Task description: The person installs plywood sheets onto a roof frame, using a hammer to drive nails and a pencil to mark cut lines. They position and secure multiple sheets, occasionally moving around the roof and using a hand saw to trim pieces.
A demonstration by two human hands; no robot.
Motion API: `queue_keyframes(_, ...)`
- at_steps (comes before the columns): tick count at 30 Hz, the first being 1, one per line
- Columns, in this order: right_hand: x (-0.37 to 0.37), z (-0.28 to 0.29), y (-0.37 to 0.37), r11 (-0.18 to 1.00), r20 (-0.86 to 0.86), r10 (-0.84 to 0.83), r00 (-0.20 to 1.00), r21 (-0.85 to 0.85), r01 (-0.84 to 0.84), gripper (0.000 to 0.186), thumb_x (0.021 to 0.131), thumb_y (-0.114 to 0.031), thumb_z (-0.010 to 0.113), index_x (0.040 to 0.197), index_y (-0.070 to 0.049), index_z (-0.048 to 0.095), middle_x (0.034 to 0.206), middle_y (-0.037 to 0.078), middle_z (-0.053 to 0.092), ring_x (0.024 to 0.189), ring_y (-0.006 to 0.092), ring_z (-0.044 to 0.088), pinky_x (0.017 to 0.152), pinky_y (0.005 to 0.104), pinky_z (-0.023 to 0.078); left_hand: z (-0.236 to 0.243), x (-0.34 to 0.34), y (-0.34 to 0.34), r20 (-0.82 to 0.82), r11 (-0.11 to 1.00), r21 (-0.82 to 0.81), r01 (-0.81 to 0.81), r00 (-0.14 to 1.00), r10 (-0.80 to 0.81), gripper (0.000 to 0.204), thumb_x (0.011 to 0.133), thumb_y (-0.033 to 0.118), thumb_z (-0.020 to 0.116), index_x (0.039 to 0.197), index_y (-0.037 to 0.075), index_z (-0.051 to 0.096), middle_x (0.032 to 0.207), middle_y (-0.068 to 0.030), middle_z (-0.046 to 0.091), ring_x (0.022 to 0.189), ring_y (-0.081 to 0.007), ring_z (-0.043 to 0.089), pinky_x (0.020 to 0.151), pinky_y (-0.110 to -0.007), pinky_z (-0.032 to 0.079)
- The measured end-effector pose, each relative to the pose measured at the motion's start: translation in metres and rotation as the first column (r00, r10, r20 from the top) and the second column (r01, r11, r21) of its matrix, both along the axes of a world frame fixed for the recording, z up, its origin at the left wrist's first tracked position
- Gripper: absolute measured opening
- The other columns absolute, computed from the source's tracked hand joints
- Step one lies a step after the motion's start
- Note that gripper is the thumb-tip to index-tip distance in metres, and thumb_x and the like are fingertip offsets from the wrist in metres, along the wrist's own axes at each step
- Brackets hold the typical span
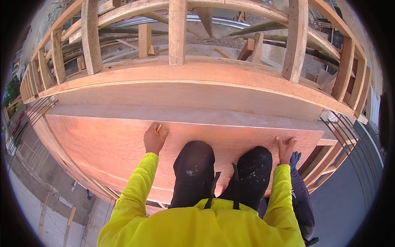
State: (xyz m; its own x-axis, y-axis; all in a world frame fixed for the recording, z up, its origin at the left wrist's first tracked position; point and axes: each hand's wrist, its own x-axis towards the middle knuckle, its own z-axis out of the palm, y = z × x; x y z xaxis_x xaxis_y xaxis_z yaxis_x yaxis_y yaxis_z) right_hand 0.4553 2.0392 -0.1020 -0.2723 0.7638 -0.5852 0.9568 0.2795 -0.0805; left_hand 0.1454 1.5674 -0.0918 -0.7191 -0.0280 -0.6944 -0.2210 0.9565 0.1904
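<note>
A pinkish plywood sheet [98, 144] lies beneath my knees, its long far edge beside a pale wooden strip [189, 115]. My left hand [154, 139] is closed on a short orange pencil [158, 128] and rests on the sheet just short of that edge. Toward the sheet's right end, my right hand [285, 149] lies on the plywood with fingers apart, near the same edge. Just right of it is another person's hand in a blue glove [294, 160], partly behind my arm.
A timber frame with upright posts [177, 33] rises along the far side, with poles and rubble beyond. Thin dark rods [341, 131] stick out at both ends. An open wooden framework [323, 160] is on the right, and ground [49, 193] shows far below at left.
</note>
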Motion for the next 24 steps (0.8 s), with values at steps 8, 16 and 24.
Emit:
queue_keyframes(8, 0.020, -0.039, 0.015, 0.987, 0.118, 0.054, 0.992, -0.158, -0.035, 0.118, 0.081, -0.064, 0.069, 0.144, 0.022, 0.019, 0.149, 0.047, 0.018, 0.145, 0.0531, 0.019, 0.120, 0.0489, 0.019, 0.007, -0.003, 0.013, 0.032, 0.985, -0.141, -0.097, 0.994, 0.102, 0.043, 0.077, 0.025, 0.079, 0.111, 0.007, 0.059, 0.101, -0.0172, 0.069, 0.099, -0.0374, 0.066, 0.083, -0.047, 0.053)
queue_keyframes(16, 0.017, -0.037, 0.019, 0.985, 0.168, 0.143, 0.975, -0.117, -0.124, 0.115, 0.080, -0.065, 0.069, 0.139, 0.025, 0.027, 0.140, 0.048, 0.033, 0.134, 0.0529, 0.039, 0.111, 0.0486, 0.037, -0.008, 0.003, 0.016, -0.045, 0.993, -0.069, -0.095, 0.995, 0.092, 0.033, 0.081, 0.013, 0.071, 0.108, 0.001, 0.059, 0.104, -0.0238, 0.068, 0.100, -0.0404, 0.066, 0.088, -0.048, 0.052)
queue_keyframes(24, -0.007, -0.011, 0.054, 0.922, 0.198, 0.338, 0.920, -0.266, -0.282, 0.082, 0.092, -0.048, 0.065, 0.134, 0.019, 0.045, 0.134, 0.040, 0.050, 0.126, 0.0480, 0.051, 0.107, 0.0460, 0.041, -0.010, -0.023, 0.033, 0.065, 0.997, -0.068, -0.031, 0.997, 0.036, 0.024, 0.086, 0.018, 0.065, 0.102, 0.000, 0.064, 0.102, -0.0225, 0.069, 0.098, -0.0407, 0.067, 0.085, -0.047, 0.054)
